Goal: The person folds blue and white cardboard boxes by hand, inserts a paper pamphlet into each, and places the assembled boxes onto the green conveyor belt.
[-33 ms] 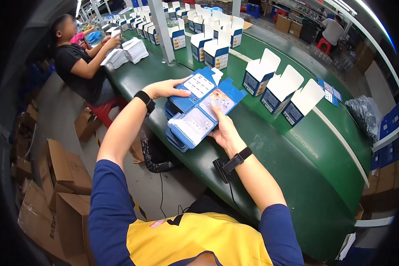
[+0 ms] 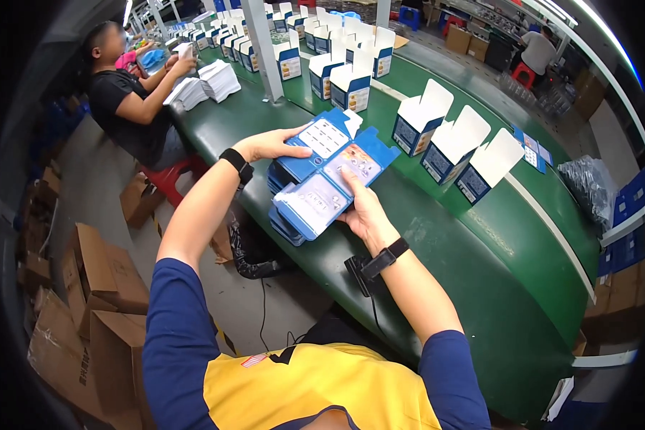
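Observation:
Both of my hands hold a stack of flat, unfolded blue cartons (image 2: 314, 204) with white and pictured panels, tilted above the green table edge. My left hand (image 2: 274, 145) grips the upper left side, its thumb lying on the top carton. At the lower right side, my right hand (image 2: 362, 206) has its thumb pressed on the pictured panel, the fingers tucked underneath and mostly hidden. To the right of the stack stand three erected blue-and-white boxes (image 2: 412, 129), their white lids raised.
Many more open boxes (image 2: 350, 87) line the green table (image 2: 437, 244) farther off, around a grey post (image 2: 263, 54). A seated person (image 2: 125, 97) handles white paper by a paper stack (image 2: 218, 80). Brown cardboard boxes (image 2: 107, 272) stand on the floor at left.

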Demonstrator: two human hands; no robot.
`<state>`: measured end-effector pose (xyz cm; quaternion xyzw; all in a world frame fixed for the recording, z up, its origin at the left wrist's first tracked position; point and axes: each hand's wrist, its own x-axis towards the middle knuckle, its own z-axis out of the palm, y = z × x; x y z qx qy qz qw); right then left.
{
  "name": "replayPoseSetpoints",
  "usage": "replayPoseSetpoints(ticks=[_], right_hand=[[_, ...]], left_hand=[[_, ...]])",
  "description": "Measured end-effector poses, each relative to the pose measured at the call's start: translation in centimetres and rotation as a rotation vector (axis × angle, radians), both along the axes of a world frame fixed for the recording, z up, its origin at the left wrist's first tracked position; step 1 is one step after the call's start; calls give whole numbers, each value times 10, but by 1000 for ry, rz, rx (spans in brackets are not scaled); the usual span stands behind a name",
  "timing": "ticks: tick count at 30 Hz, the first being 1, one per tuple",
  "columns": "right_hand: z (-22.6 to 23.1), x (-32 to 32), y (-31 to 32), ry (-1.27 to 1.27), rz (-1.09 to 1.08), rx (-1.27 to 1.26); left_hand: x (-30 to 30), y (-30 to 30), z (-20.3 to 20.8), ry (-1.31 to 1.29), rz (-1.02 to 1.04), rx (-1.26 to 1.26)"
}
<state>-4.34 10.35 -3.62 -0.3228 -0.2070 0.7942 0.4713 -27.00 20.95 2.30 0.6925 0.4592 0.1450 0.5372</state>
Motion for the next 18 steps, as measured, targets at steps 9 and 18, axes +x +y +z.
replayPoseSetpoints(ticks=[9,18], right_hand=[[3,46,-60,6,-165,-76],[-17,193,-175,-142,-345,-15]], left_hand=[[86,-65,15,-14,91,365],[221,-181,-84,-421,69,152]])
